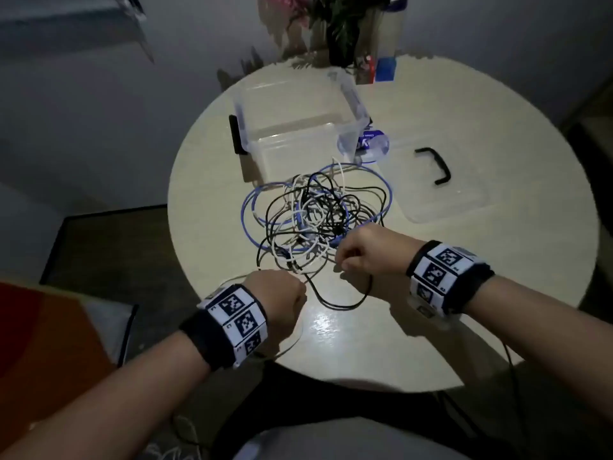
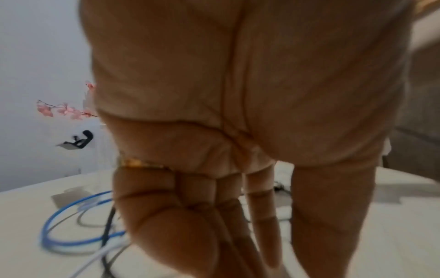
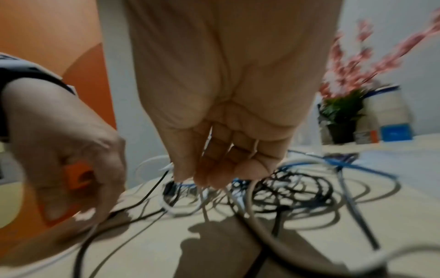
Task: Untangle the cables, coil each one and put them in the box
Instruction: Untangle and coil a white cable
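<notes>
A tangle of blue, white and black cables (image 1: 315, 214) lies in the middle of the round table (image 1: 497, 277). Behind it stands the clear plastic box (image 1: 355, 107), with nothing visible inside. My left hand (image 1: 282, 298) is at the near edge of the tangle, fingers curled, pinching a black cable (image 3: 140, 201) at the fingertips. My right hand (image 1: 361, 255) is just to the right of it, fingers curled round a white cable (image 3: 266, 231) that loops down toward the camera. A slack black loop (image 1: 345, 307) hangs on the table between both hands. The blue cable (image 2: 71, 242) curves beside my left hand.
The box's clear lid (image 1: 464, 200) with a black handle (image 1: 434, 164) lies to the right of the tangle. A potted plant (image 1: 341, 44) with pink blossoms and a blue-and-white container (image 1: 388, 61) stand at the table's far edge. A round blue-labelled object (image 1: 368, 144) sits beside the box.
</notes>
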`<action>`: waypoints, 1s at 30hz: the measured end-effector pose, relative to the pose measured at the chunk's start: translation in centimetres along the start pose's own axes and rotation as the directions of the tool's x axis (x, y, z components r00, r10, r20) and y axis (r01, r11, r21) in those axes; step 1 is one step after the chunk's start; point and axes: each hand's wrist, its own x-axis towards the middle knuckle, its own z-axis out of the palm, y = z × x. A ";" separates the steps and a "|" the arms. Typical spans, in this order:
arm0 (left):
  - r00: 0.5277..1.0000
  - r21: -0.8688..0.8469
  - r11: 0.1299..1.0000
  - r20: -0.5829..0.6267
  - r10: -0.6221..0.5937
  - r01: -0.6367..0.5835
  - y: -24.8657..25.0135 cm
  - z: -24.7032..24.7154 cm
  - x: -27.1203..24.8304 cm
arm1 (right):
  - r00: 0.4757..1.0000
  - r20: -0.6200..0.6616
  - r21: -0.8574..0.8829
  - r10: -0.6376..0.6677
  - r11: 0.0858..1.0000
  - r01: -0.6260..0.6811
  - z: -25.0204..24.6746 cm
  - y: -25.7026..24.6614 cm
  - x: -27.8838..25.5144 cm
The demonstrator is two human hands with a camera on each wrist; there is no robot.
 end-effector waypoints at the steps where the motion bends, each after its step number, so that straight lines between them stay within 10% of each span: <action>1: 1.000 0.003 1.000 0.010 -0.018 0.018 0.1 0.4 -0.2 | 0.999 0.040 -0.033 -0.006 0.999 0.008 0.7 0.0 0.2; 10: 1.000 -0.017 1.000 -0.004 0.026 -0.026 0.4 1.6 0.7 | 0.958 0.287 -0.477 -0.026 0.863 0.166 4.0 -1.2 -1.5; 18: 0.893 -0.559 0.744 -0.436 0.111 -0.366 1.6 -7.1 1.7 | 0.960 0.280 -0.532 0.030 0.837 0.129 3.2 2.2 -5.7; 23: 0.796 -0.662 0.518 -0.602 0.061 -0.541 3.5 -9.8 3.9 | 0.998 -0.070 -0.178 0.008 0.984 -0.020 0.6 3.8 -7.8; 26: 0.725 -0.584 0.607 -0.689 -0.017 -0.540 3.8 -10.4 5.6 | 0.902 -0.428 -0.123 0.051 0.986 -0.114 -1.2 4.1 -7.2; 30: 0.744 -0.567 0.647 -0.668 0.002 -0.510 3.8 -10.5 6.0 | 0.828 -0.559 0.055 -0.036 0.995 0.081 -0.9 4.1 -8.0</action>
